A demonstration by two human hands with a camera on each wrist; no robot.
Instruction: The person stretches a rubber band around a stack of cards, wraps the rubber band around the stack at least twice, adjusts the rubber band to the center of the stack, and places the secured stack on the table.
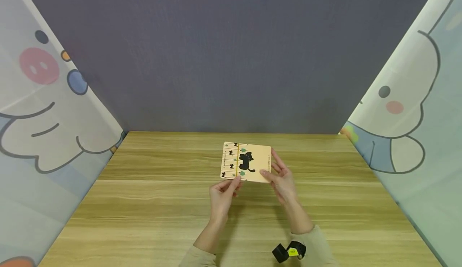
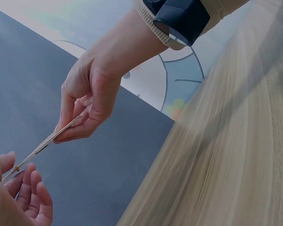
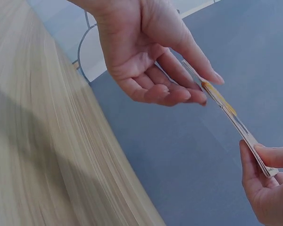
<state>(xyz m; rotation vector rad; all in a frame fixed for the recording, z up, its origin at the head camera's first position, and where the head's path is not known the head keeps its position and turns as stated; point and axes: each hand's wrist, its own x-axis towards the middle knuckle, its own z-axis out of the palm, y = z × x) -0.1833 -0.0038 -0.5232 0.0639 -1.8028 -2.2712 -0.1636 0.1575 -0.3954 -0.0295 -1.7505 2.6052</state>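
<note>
Both hands hold a thin, layered cream booklet (image 1: 260, 156) with a black cat printed on its face, up off the wooden table. A yellow band (image 1: 237, 160) runs across it near its left end. My left hand (image 1: 221, 198) pinches the near edge right at the band, thumb on top and fingers beneath. At the other end, my right hand (image 1: 286, 185) grips the right side between its thumb on the face and fingers behind. Seen edge-on in the right wrist view, the booklet (image 3: 233, 120) shows several stacked layers, with the band bulging slightly over its upper face.
A wood-grain table (image 1: 151, 211) lies below the hands. Behind it rises a dark grey panel (image 1: 231, 58). Cartoon-printed curtains (image 1: 32, 118) flank both sides. A black camera (image 1: 280, 253) is strapped at the right wrist, over a beige sleeve (image 1: 317, 247).
</note>
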